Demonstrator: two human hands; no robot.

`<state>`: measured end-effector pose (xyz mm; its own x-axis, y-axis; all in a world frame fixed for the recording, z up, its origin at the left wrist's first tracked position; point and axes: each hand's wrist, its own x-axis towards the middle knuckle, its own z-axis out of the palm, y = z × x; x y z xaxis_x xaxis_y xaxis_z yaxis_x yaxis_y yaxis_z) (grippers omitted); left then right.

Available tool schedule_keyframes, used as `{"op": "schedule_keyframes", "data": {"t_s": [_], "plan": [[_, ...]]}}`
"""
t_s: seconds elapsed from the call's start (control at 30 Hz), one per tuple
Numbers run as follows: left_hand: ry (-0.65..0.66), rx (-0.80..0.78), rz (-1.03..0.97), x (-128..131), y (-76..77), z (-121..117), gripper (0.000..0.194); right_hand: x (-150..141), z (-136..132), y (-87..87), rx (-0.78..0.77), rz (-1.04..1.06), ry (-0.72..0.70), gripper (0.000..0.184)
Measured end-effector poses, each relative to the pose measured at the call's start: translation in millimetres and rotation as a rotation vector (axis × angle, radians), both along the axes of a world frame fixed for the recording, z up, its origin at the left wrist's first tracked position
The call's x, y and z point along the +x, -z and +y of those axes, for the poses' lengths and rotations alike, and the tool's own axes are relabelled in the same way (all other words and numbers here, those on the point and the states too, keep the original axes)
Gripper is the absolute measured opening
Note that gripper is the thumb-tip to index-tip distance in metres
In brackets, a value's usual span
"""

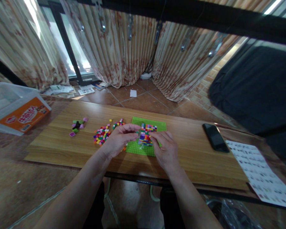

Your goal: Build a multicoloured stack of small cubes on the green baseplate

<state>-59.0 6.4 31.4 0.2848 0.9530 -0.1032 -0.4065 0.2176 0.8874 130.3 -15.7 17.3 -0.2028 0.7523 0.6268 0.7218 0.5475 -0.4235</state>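
Note:
A green baseplate (154, 123) lies on the wooden table (193, 152). On it stands a multicoloured brick block (146, 133). My left hand (120, 138) is curled, its fingertips pinched against the block's left side. My right hand (165, 149) is also closed, its fingers pressed to the block's right side. A pile of small loose bricks (102, 134) in many colours lies just left of my left hand. A smaller group of green, pink and purple pieces (77, 125) sits further left.
A black phone (215, 137) lies on the table to the right, with a printed sheet (262, 173) beyond it. A clear plastic box with an orange label (19, 111) stands at the far left. Curtains and tiled floor are behind the table.

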Motion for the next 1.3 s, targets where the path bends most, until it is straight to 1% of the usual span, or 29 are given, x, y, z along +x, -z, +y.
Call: {"op": "schedule_keyframes", "data": {"t_s": [0.27, 0.5, 0.6, 0.8, 0.9, 1.0, 1.13, 1.3], "plan": [[-0.008, -0.013, 0.012, -1, 0.1, 0, 0.025, 0, -1, 1.2, 0.019, -0.031, -0.036, 0.020], [-0.007, -0.007, 0.010, -2, 2.0, 0, 0.025, -3, 0, 2.9, 0.016, -0.016, 0.043, 0.016], [-0.010, -0.007, 0.017, -2, 2.1, 0, 0.025, -3, 0, 3.8, -0.007, 0.045, 0.068, 0.015], [-0.010, -0.014, 0.016, -2, 2.0, 0, 0.025, -1, 1, 4.0, -0.121, 0.253, 0.095, 0.015], [-0.015, -0.021, 0.021, -1, 2.7, 1, 0.025, 1, 4, 5.8, -0.196, 0.380, 0.160, 0.018], [-0.019, -0.018, 0.016, -1, 3.3, 1, 0.025, 2, 7, 10.9, -0.292, 0.478, 0.221, 0.026], [-0.001, -0.017, 0.009, -1, 3.4, 2, 0.025, 0, 13, 19.3, -0.383, 0.542, 0.212, 0.036], [0.001, -0.022, 0.006, -1, 3.4, 2, 0.024, -3, 16, 24.6, -0.433, 0.537, 0.194, 0.042]]}}
